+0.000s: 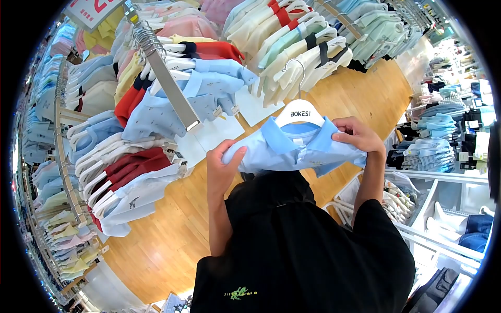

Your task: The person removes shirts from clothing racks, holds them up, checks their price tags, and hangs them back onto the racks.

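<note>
A light blue polo shirt (308, 143) hangs in front of me on a white hanger (300, 114) marked BOKESI, its metal hook pointing up. My left hand (223, 158) is closed on the shirt's shoulder at the left of the view, with the thumb on top. At the other side, my right hand (361, 136) pinches the fabric beside the collar (321, 138). The collar is spread and a pale label shows inside the neck. My black top hides the lower part of the shirt.
A metal rack bar (169, 86) carries several hanging shirts to the left. More garments (292, 57) hang at the back. White shelving (417, 201) with folded clothes stands on the right. Wooden floor (151, 255) runs between the displays.
</note>
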Motion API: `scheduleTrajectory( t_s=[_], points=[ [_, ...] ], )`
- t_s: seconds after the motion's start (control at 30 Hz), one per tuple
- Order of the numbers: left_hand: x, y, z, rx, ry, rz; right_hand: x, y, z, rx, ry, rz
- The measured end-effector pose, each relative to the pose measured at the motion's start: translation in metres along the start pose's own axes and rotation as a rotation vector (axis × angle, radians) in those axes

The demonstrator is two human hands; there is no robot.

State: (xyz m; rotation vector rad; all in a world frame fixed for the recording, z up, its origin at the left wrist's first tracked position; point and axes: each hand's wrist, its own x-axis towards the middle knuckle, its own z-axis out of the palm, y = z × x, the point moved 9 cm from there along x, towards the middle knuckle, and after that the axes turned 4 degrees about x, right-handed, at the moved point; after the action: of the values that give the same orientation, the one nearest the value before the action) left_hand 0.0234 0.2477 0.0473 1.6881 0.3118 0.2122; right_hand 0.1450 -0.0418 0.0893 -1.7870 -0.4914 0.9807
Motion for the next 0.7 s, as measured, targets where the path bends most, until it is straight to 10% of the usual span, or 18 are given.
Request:
scheduleTrajectory(
  t_s=[0.3,0.5,0.7],
  points=[
    [-0.002,0.007,-0.001,0.045,0.007,0.049,0.018,0.010,0.002,-0.080,-0.024,0.002],
    [-0.012,0.027,0.005,0.324,0.184,0.217,0.026,-0.003,-0.024,-0.261,0.788,-0.245],
    [-0.024,0.045,0.027,0.627,0.244,0.519,0.072,0.029,0.052,0.241,0.483,-0.048]
  ],
)
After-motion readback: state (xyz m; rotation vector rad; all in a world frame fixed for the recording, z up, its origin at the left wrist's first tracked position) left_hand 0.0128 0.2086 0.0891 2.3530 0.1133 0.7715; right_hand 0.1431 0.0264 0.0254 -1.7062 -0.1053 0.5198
